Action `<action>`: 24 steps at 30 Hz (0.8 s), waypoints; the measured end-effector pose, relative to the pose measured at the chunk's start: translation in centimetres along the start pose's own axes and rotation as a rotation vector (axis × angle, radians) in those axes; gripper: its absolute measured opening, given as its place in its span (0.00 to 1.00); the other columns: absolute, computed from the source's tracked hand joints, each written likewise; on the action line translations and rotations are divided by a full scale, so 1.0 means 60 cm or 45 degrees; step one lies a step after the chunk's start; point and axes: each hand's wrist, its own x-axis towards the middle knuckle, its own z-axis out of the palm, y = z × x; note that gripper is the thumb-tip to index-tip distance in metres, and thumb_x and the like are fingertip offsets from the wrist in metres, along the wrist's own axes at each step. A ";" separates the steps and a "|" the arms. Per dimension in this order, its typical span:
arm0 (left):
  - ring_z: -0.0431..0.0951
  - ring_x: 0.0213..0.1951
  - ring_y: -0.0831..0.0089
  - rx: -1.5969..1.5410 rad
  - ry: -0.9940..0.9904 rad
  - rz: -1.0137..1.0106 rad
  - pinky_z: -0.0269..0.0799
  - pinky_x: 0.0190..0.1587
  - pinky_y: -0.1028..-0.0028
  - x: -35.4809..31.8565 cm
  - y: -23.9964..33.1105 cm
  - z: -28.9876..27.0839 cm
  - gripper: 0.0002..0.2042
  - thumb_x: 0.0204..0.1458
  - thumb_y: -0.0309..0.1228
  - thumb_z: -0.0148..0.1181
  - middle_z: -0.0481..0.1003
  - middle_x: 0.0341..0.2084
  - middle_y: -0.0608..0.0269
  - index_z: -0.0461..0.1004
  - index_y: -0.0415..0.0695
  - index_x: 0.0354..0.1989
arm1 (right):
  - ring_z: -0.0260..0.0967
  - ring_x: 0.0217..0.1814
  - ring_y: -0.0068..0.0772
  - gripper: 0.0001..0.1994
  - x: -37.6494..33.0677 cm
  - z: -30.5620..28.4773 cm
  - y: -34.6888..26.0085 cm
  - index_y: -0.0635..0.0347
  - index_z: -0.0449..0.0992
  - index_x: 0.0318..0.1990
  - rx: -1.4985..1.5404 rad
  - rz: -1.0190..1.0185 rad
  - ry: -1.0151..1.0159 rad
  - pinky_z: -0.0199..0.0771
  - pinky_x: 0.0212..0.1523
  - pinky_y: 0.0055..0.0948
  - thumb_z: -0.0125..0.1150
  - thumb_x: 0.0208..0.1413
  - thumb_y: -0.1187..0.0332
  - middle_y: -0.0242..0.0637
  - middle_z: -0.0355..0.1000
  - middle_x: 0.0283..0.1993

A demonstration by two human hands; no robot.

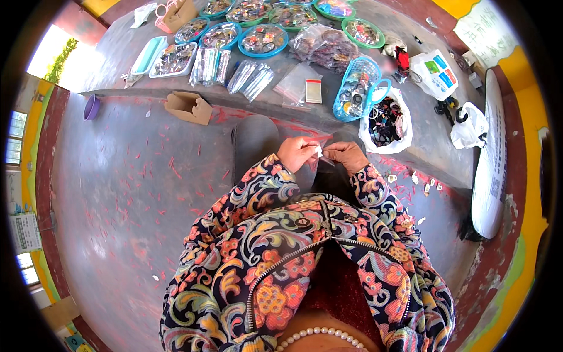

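Observation:
In front of my lap, my left hand and my right hand meet at a small clear plastic bag with a reddish edge. The left thumb and fingers are pinched on its left side. A small white piece shows at those fingertips, too small to name. On the right side, my right hand pinches the bag near its edge, fingers bent. Just beyond, on the raised ledge, lie flat clear bags and a small pad with a pale face.
Round trays of small items and filled clear packets cover the ledge. A blue basket stands by a white sack of dark pieces. A cardboard box and purple bowl sit left; red scraps litter the floor.

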 end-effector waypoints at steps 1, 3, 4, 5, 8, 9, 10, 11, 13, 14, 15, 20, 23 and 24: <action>0.75 0.33 0.74 -0.076 0.016 -0.030 0.71 0.36 0.78 0.001 0.000 0.004 0.10 0.51 0.29 0.50 0.73 0.30 0.59 0.69 0.34 0.37 | 0.67 0.29 0.21 0.07 -0.010 0.009 -0.012 0.69 0.74 0.31 0.074 -0.009 0.017 0.66 0.32 0.17 0.60 0.45 0.74 0.36 0.72 0.27; 0.74 0.34 0.75 -0.292 -0.035 -0.120 0.70 0.38 0.78 -0.001 0.000 0.009 0.08 0.50 0.27 0.52 0.72 0.32 0.61 0.69 0.37 0.36 | 0.67 0.27 0.22 0.06 -0.018 0.010 -0.014 0.70 0.74 0.29 0.181 -0.033 0.055 0.66 0.31 0.18 0.60 0.44 0.75 0.36 0.72 0.26; 0.73 0.35 0.75 -0.397 -0.044 -0.161 0.70 0.39 0.78 -0.001 -0.002 0.013 0.08 0.49 0.26 0.52 0.72 0.32 0.61 0.69 0.37 0.36 | 0.66 0.26 0.21 0.06 -0.018 0.007 -0.005 0.70 0.74 0.29 0.215 -0.048 0.074 0.66 0.31 0.17 0.60 0.43 0.75 0.36 0.72 0.25; 0.73 0.35 0.75 -0.502 -0.051 -0.203 0.69 0.39 0.77 0.000 -0.003 0.016 0.07 0.48 0.25 0.53 0.72 0.32 0.62 0.70 0.38 0.36 | 0.66 0.26 0.21 0.06 -0.019 0.004 0.000 0.70 0.74 0.28 0.249 -0.062 0.094 0.66 0.30 0.17 0.61 0.43 0.75 0.36 0.72 0.25; 0.72 0.37 0.75 -0.603 -0.126 -0.172 0.69 0.41 0.77 0.010 -0.021 0.007 0.08 0.47 0.23 0.54 0.71 0.33 0.63 0.69 0.39 0.37 | 0.66 0.26 0.21 0.05 -0.020 0.001 0.007 0.70 0.74 0.27 0.212 -0.100 0.147 0.65 0.30 0.17 0.61 0.42 0.76 0.35 0.71 0.24; 0.72 0.37 0.74 -0.609 -0.141 -0.161 0.69 0.42 0.76 0.011 -0.023 0.005 0.08 0.47 0.22 0.54 0.71 0.33 0.63 0.69 0.38 0.37 | 0.66 0.25 0.21 0.05 -0.020 0.000 0.008 0.69 0.74 0.27 0.212 -0.103 0.154 0.65 0.29 0.17 0.61 0.42 0.76 0.35 0.71 0.24; 0.72 0.37 0.74 -0.615 -0.154 -0.149 0.68 0.42 0.76 0.011 -0.025 0.004 0.09 0.47 0.22 0.53 0.71 0.33 0.63 0.69 0.38 0.37 | 0.65 0.25 0.21 0.04 -0.019 0.000 0.009 0.68 0.74 0.27 0.210 -0.105 0.159 0.64 0.29 0.17 0.61 0.42 0.76 0.35 0.71 0.24; 0.72 0.37 0.74 -0.622 -0.166 -0.137 0.68 0.42 0.76 0.011 -0.027 0.002 0.09 0.46 0.22 0.53 0.71 0.34 0.63 0.69 0.38 0.38 | 0.65 0.25 0.21 0.04 -0.018 0.000 0.010 0.67 0.74 0.26 0.208 -0.107 0.162 0.64 0.29 0.17 0.61 0.42 0.76 0.34 0.71 0.24; 0.72 0.38 0.74 -0.607 -0.170 -0.139 0.68 0.43 0.76 0.008 -0.025 0.002 0.09 0.47 0.22 0.53 0.71 0.34 0.62 0.68 0.38 0.38 | 0.64 0.24 0.20 0.03 -0.016 0.002 0.013 0.66 0.73 0.25 0.227 -0.123 0.167 0.63 0.29 0.16 0.61 0.42 0.77 0.33 0.70 0.23; 0.72 0.38 0.73 -0.600 -0.171 -0.140 0.68 0.43 0.76 0.006 -0.024 0.001 0.09 0.47 0.22 0.53 0.71 0.35 0.62 0.68 0.38 0.38 | 0.64 0.24 0.19 0.03 -0.016 0.003 0.014 0.66 0.73 0.24 0.235 -0.130 0.168 0.63 0.29 0.16 0.61 0.42 0.78 0.33 0.70 0.22; 0.72 0.38 0.73 -0.597 -0.166 -0.139 0.68 0.43 0.76 0.006 -0.025 -0.001 0.10 0.47 0.22 0.53 0.71 0.35 0.62 0.68 0.38 0.39 | 0.64 0.24 0.19 0.03 -0.014 0.006 0.014 0.65 0.73 0.24 0.245 -0.121 0.158 0.63 0.29 0.16 0.61 0.42 0.78 0.32 0.70 0.22; 0.72 0.29 0.77 -0.578 -0.133 -0.051 0.69 0.26 0.80 0.002 -0.026 -0.004 0.11 0.47 0.24 0.54 0.70 0.32 0.62 0.67 0.37 0.39 | 0.64 0.24 0.18 0.03 -0.009 0.015 0.017 0.65 0.72 0.23 0.222 -0.133 0.132 0.63 0.28 0.16 0.60 0.42 0.80 0.31 0.69 0.22; 0.71 0.39 0.73 -0.631 -0.137 -0.160 0.68 0.42 0.75 0.001 -0.022 -0.009 0.12 0.47 0.24 0.54 0.70 0.36 0.62 0.67 0.39 0.41 | 0.62 0.22 0.16 0.06 -0.002 0.018 0.024 0.64 0.70 0.20 0.131 -0.233 0.150 0.61 0.24 0.16 0.62 0.41 0.78 0.29 0.68 0.20; 0.71 0.39 0.73 -0.633 -0.066 -0.164 0.68 0.41 0.75 -0.001 -0.019 -0.008 0.12 0.48 0.25 0.53 0.70 0.36 0.62 0.66 0.39 0.42 | 0.63 0.22 0.18 0.06 0.001 0.016 0.028 0.64 0.70 0.20 0.055 -0.244 0.175 0.61 0.24 0.18 0.63 0.40 0.77 0.29 0.68 0.20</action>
